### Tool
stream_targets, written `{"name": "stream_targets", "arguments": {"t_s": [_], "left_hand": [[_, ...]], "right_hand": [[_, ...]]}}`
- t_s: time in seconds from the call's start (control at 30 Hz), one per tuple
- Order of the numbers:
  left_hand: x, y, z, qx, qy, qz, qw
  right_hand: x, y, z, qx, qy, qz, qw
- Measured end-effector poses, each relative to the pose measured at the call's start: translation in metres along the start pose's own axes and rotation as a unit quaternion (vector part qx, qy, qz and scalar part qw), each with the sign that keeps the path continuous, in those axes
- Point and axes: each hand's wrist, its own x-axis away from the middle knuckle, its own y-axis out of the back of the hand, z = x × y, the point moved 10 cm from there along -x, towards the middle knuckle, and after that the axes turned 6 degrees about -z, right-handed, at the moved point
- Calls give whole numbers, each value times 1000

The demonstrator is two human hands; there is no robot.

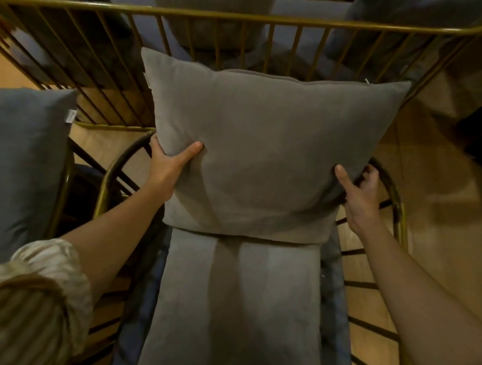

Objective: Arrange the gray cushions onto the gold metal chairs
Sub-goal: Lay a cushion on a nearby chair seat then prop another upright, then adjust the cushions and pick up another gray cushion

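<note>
A square gray cushion [261, 143] stands upright against the back of a gold metal chair [106, 180], resting on the chair's gray seat pad [238, 310]. My left hand [170, 163] grips the cushion's left edge, thumb on the front. On the other side my right hand [357, 194] grips its right edge, fingers wrapped behind. Both forearms reach in from the bottom corners.
Behind the chair runs a gold railed bench back [221, 16] with three gray cushions [208, 0] beyond it. Another gray cushion [12, 164] sits on a gold chair at the left. Wooden floor [442, 233] lies to the right.
</note>
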Motion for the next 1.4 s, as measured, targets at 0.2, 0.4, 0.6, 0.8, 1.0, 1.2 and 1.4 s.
{"name": "stream_targets", "arguments": {"t_s": [0.2,0.4,0.6,0.8,1.0,1.2,1.4], "left_hand": [[-2,-9,8,-38,-1,9,999],[5,-15,57,-90,64,30,993],[14,-15,42,-100,50,-11,994],[55,16,58,-145,80,-51,985],[96,80,51,-286,48,-23,957],[109,167,-2,-415,-88,4,905],[133,289,-8,-452,-114,46,883]], "right_hand": [[-3,8,-3,14,4,6,1000],[7,19,-76,103,-88,44,990],[20,14,-80,179,-58,52,981],[60,13,-52,291,-32,45,955],[115,-22,-8,389,29,105,915],[192,-93,21,429,64,155,887],[299,-197,24,408,92,224,880]]}}
